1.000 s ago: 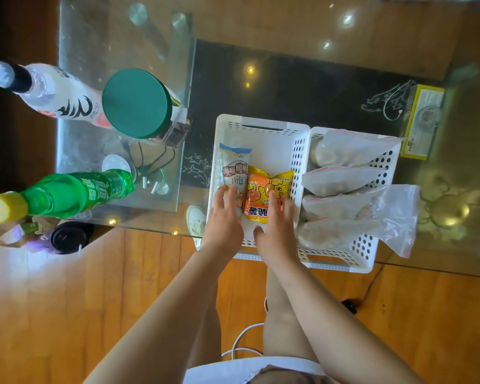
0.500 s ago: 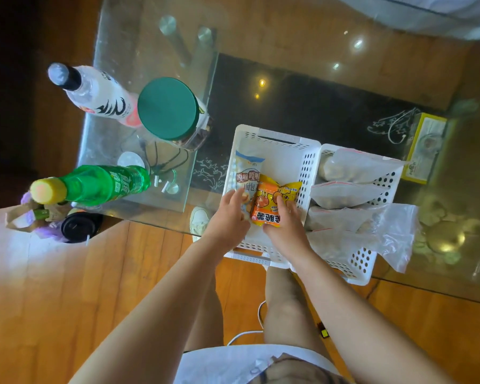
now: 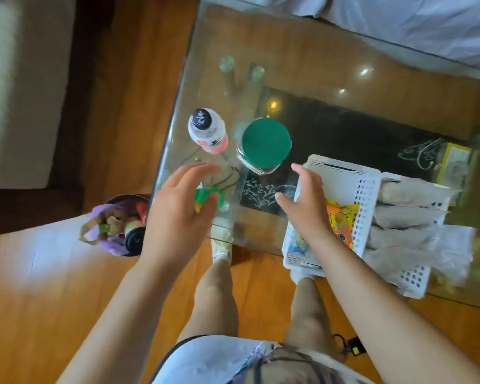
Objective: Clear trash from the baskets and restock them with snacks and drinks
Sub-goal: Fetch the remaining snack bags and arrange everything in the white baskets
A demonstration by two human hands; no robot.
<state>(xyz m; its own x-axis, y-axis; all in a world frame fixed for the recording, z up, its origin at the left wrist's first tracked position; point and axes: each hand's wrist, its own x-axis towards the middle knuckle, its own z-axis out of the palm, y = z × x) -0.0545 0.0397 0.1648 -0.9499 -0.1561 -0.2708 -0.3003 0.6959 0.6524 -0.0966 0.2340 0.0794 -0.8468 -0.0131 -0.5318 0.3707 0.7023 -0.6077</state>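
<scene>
Two white perforated baskets stand side by side on the glass table. The left basket holds an orange snack packet and a blue-and-white packet partly hidden by my right arm. The right basket holds several clear bags. My left hand hovers with spread fingers over the green bottle, which it mostly hides. My right hand is open above the left basket's left rim, holding nothing.
A white bottle with a black cap and a jar with a green lid stand on the glass table. A bin with a purple bag of trash sits on the wooden floor at the table's left. A yellow box lies far right.
Both hands have left the snack packets in the left basket. My left hand has moved left over the green bottle, my right hand to the basket's left rim. The view has swung left.
</scene>
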